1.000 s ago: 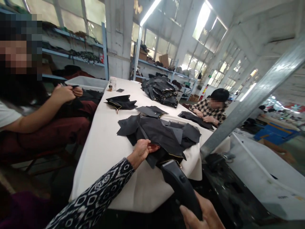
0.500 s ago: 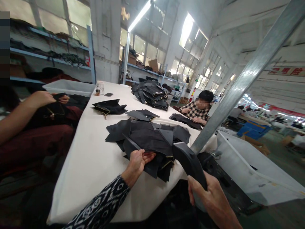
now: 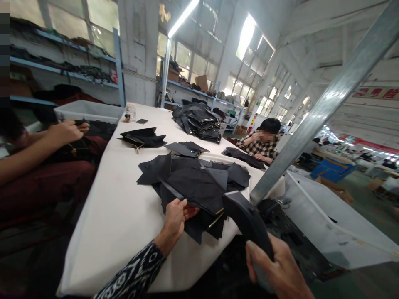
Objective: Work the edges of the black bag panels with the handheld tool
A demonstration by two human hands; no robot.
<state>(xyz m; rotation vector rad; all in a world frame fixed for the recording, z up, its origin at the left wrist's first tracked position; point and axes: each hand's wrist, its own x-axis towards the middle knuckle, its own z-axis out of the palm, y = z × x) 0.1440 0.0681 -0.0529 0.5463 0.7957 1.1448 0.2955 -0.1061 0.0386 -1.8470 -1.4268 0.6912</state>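
Note:
My left hand (image 3: 176, 216), in a black-and-white patterned sleeve, pinches the near edge of a black fabric piece (image 3: 195, 187) on top of a loose pile at the table's near right side. The piece has a gold zipper edge showing beside my fingers. My right hand (image 3: 277, 268) is wrapped round the handle of a black hand-held tool (image 3: 247, 222), whose head points up toward the pile's right edge. The pile rests on a white table (image 3: 124, 216).
More black pieces lie in stacks (image 3: 143, 138) (image 3: 198, 118) farther along the table. A person at the left (image 3: 46, 141) handles dark fabric; another in a checked shirt (image 3: 260, 143) sits at the far right. A slanted metal post (image 3: 318, 112) and a white bin (image 3: 330, 224) stand right.
My left hand has slid slightly toward me with the fabric edge. The tool in my right hand rose from below the table edge to beside the pile, then held there.

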